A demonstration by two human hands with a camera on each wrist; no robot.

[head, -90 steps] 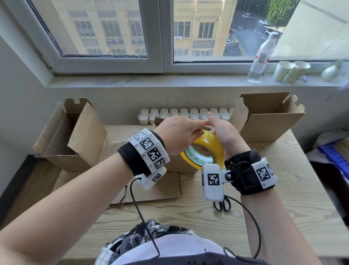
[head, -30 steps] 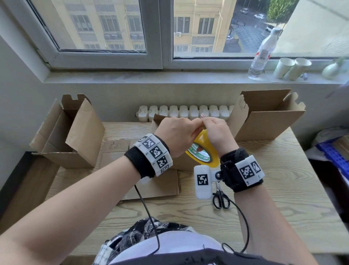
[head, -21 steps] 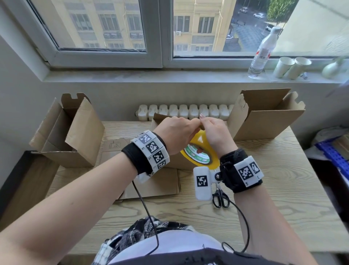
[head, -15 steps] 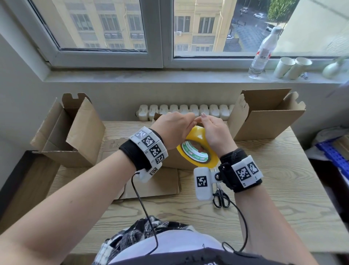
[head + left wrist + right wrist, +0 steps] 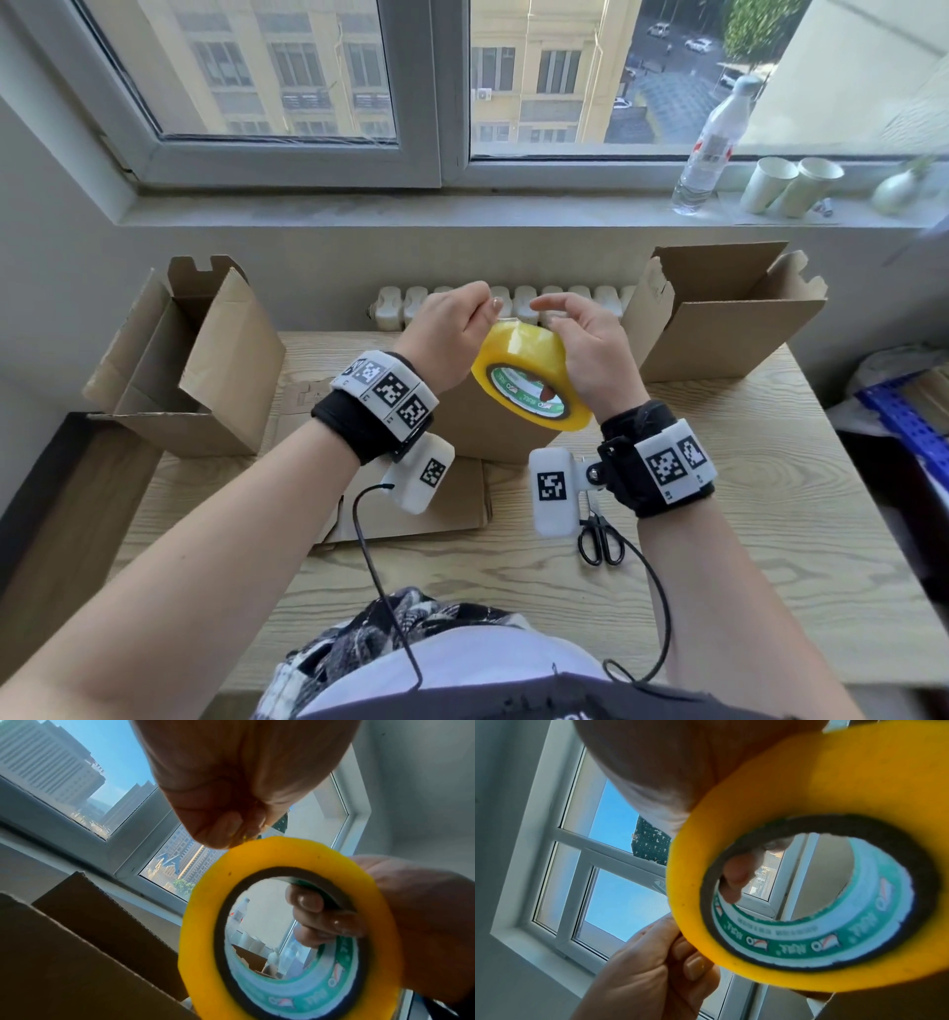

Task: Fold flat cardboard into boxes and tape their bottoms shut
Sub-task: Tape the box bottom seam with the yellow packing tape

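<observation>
A yellow tape roll (image 5: pixel 518 354) with a green-and-white core is held in the air above a brown cardboard box (image 5: pixel 493 437) on the table. My right hand (image 5: pixel 580 344) grips the roll, with fingers (image 5: pixel 321 914) curled through its core. At the top of the roll, my left hand (image 5: pixel 482 313) pinches the tape's loose end between thumb and fingertips (image 5: pixel 231 829). The right wrist view shows the roll (image 5: pixel 808 787) close up, with my left hand (image 5: pixel 654 953) at its edge. The box under my hands is mostly hidden.
Flat cardboard (image 5: pixel 441 514) lies on the wooden table (image 5: pixel 744 539) under the middle box. An open box (image 5: pixel 215 370) lies at the left and another (image 5: pixel 729 329) at the right. Black scissors (image 5: pixel 601 539) lie near my right wrist. A bottle (image 5: pixel 711 139) and paper cups (image 5: pixel 791 185) stand on the windowsill.
Both hands have lifted the roll higher above the box. My left hand has drawn a little away from the right, pinching the tape end at the roll's top.
</observation>
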